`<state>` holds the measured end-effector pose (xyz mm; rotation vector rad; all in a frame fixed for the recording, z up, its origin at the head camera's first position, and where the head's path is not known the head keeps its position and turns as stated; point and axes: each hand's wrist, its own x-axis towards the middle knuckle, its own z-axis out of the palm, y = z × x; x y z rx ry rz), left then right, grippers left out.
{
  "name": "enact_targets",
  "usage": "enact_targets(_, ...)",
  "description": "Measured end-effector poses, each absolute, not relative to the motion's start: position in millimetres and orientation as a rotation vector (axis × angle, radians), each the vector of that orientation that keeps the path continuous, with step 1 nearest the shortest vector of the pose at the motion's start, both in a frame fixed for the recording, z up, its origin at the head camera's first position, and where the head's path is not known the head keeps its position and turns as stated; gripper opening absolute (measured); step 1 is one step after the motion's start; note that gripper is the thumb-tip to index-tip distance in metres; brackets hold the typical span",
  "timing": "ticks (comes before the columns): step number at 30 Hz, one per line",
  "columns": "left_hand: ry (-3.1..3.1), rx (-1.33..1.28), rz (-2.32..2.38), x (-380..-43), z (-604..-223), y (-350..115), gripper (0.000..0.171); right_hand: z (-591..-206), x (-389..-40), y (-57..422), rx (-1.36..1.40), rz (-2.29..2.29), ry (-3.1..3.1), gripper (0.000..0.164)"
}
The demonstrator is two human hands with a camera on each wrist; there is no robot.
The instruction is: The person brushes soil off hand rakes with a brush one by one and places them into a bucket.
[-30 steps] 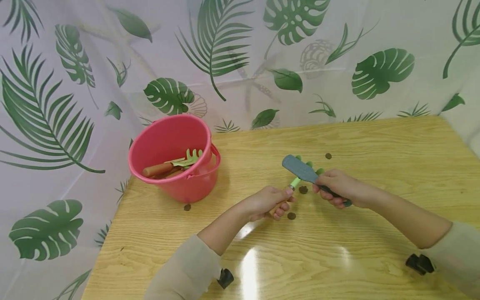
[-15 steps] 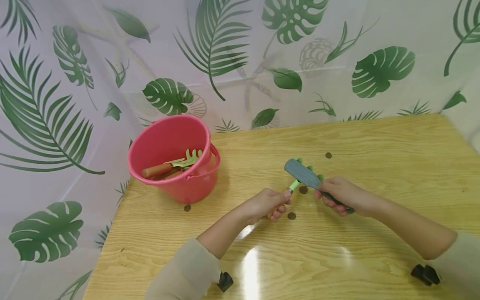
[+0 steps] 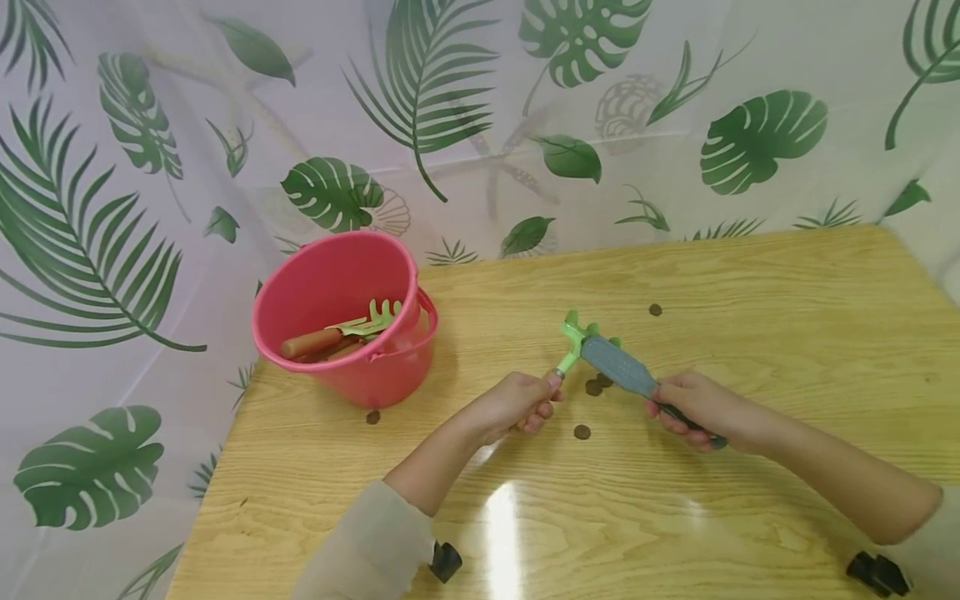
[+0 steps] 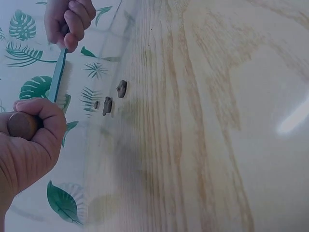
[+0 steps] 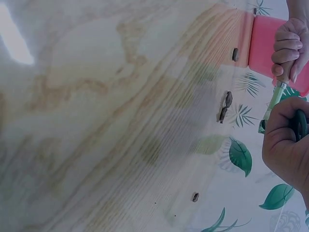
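My left hand grips the wooden handle of a small green hand rake, its tines pointing away from me above the table. The handle's round end shows in the left wrist view. My right hand holds a flat grey-blue brush by its dark handle, with the brush head against the rake's tines. Pale bristles show along the brush's side in the left wrist view. Two brown clods lie close together under the tools, and another clod lies nearer me.
A pink bucket stands at the left on the wooden table, with wooden-handled green tools inside. One brown lump lies before the bucket, another lump farther back. A leaf-patterned sheet hangs behind.
The rake has shifted left and its tines show more. The brush has moved right and towards me, along the tines. A second clod now shows on the table beside the one under the tools.
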<state>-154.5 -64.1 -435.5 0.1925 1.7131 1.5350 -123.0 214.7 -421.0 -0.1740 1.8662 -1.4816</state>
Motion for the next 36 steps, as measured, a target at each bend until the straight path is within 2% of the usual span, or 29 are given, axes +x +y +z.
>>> enact_targets(14,1.773,0.106,1.566,-156.1,-428.7,-77.7,0.051,-419.1,-112.0,232.9,-0.132,-1.453,1.875,0.030)
enact_targets(36,1.732,0.143,1.550,-151.1,-424.7,-68.9,0.049,-398.3,-122.2,201.0,-0.272,-1.466,1.924,0.030)
